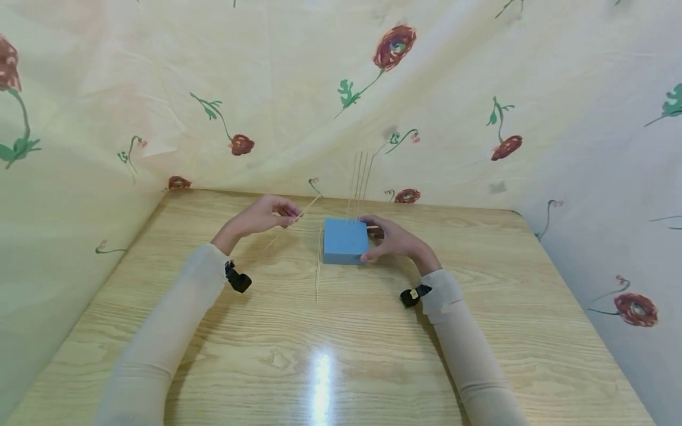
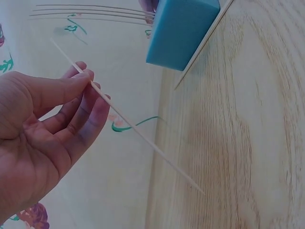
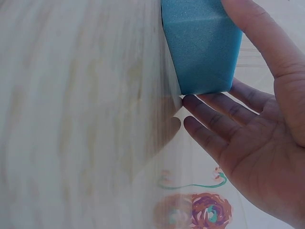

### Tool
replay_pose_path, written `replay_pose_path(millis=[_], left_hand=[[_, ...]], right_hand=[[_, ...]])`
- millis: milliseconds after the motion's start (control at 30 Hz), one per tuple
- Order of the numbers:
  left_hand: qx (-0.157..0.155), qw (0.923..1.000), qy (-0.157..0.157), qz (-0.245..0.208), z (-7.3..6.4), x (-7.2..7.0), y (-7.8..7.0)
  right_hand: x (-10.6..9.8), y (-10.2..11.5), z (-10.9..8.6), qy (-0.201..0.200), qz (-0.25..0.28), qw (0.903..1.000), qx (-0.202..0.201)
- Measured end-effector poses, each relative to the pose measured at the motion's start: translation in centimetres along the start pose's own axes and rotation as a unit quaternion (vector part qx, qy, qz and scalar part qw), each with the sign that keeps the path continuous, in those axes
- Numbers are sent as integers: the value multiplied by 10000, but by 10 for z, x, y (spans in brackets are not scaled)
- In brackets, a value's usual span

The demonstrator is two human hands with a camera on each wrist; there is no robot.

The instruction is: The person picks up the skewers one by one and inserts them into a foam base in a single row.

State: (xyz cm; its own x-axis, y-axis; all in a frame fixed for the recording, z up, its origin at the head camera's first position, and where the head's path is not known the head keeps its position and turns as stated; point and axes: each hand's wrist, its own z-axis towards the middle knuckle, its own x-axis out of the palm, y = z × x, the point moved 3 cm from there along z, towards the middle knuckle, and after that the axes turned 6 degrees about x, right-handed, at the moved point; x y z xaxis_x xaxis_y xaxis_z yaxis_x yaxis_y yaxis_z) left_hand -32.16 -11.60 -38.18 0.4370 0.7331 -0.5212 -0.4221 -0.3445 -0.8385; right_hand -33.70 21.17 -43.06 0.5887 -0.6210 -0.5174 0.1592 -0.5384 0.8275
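A blue foam block [image 1: 345, 239] sits on the wooden table, with several thin wooden skewers [image 1: 360, 186] standing up from its far edge. My left hand [image 1: 264, 214] is to the left of the block and pinches one more skewer [image 2: 136, 129] between thumb and fingertips, holding it slanted in the air. The right hand [image 1: 394, 238] grips the block at its right side, thumb at the near corner and fingers around the far one. In the right wrist view the fingertips touch the foam block [image 3: 202, 52] from beneath its lower end.
Another skewer [image 1: 318, 269] lies on the table [image 1: 256, 355] along the block's left side. A flower-printed cloth [image 1: 298, 89] rises behind the table and at both sides. Each wrist bears a small black camera [image 1: 238, 280].
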Motion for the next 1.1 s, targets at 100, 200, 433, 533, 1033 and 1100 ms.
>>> replay_pose_path(millis=[100, 200, 433, 533, 1033, 1100], left_hand=[[-34, 10000, -59, -2, 0, 1, 1], [-33, 10000, -85, -14, 1, 1, 1], [-14, 9999, -136, 14, 0, 0, 4], [-45, 9998, -184, -13, -1, -1, 3], [86, 9986, -490, -166, 6, 4, -3], [95, 9984, -523, -213, 8, 5, -5]], right_hand=[[0, -1, 0, 18, 13, 10000, -17], [0, 0, -1, 26, 37, 10000, -17], [1, 0, 1, 29, 48, 10000, -66], [1, -1, 1, 12, 63, 10000, -48], [0, 1, -4, 5, 15, 10000, -79], [0, 2, -4, 7, -14, 9999, -103]])
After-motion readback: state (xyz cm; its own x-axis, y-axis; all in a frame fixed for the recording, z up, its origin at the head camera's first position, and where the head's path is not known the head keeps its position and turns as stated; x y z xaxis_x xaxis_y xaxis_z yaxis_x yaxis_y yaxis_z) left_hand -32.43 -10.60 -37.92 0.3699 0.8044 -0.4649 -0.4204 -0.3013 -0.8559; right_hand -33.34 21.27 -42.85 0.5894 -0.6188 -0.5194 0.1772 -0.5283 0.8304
